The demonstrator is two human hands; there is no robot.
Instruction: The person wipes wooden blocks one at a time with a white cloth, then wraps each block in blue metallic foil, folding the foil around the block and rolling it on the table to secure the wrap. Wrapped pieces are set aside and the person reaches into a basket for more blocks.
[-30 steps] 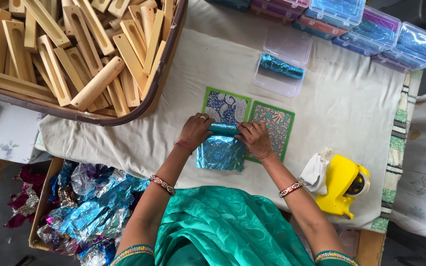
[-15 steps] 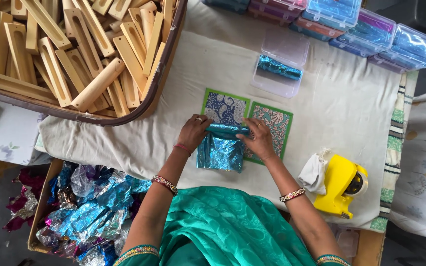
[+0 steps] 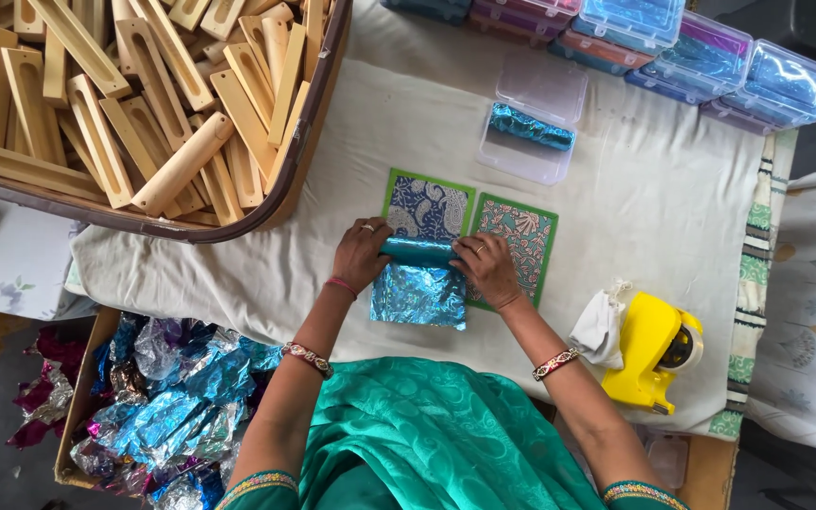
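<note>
My left hand and my right hand grip the two ends of a long piece rolled in shiny blue foil. The loose part of the foil sheet lies flat toward me on the white cloth. Under the roll lie two patterned cards with green borders, a blue one and a pink-and-teal one. Further back, an open clear plastic box holds one finished blue-wrapped roll.
A large basket of slotted wooden pieces fills the upper left. Several closed clear boxes line the far edge. A yellow tape dispenser with a white cloth sits at right. A cardboard box of crumpled foil stands at lower left.
The roll has turned away from me, taking up more foil, so the flat sheet trails behind it. Both hands moved slightly forward with it.
</note>
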